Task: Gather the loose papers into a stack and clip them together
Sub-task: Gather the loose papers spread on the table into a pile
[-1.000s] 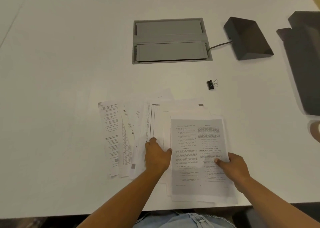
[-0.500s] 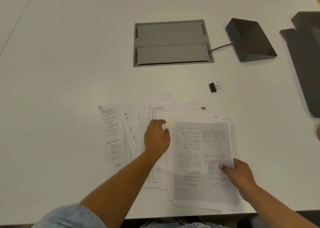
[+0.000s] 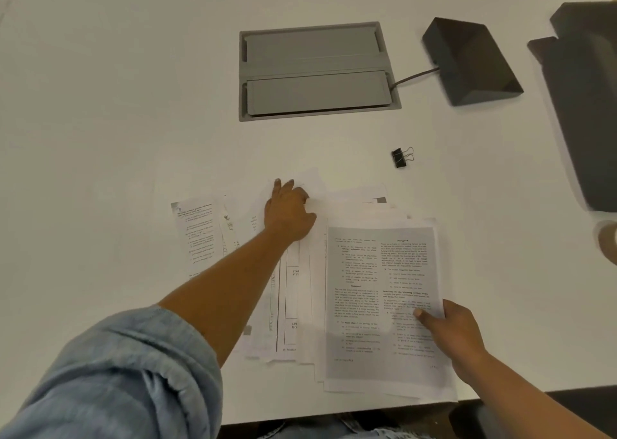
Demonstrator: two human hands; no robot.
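Observation:
Several loose printed papers [image 3: 200, 235] lie fanned out on the white table near its front edge. The sheet on top [image 3: 374, 291] is a grey two-column page at the right of the spread. My left hand [image 3: 288, 211] reaches over the far middle of the spread, fingers curled on the top edge of a white sheet. My right hand [image 3: 450, 331] grips the lower right edge of the top sheets, thumb on the page. A small black binder clip [image 3: 400, 158] lies on the bare table beyond the papers, to the right of my left hand.
A grey recessed cable hatch [image 3: 317, 71] sits in the white table [image 3: 100, 104] further back. A dark wedge-shaped box [image 3: 474, 61] with a cable stands right of it. A dark flat object [image 3: 587, 104] lies at the right edge. The front edge runs just below the papers.
My left hand has moved from the near middle of the spread up to its far edge, arm stretched out. My right hand stays on the lower right of the top sheets.

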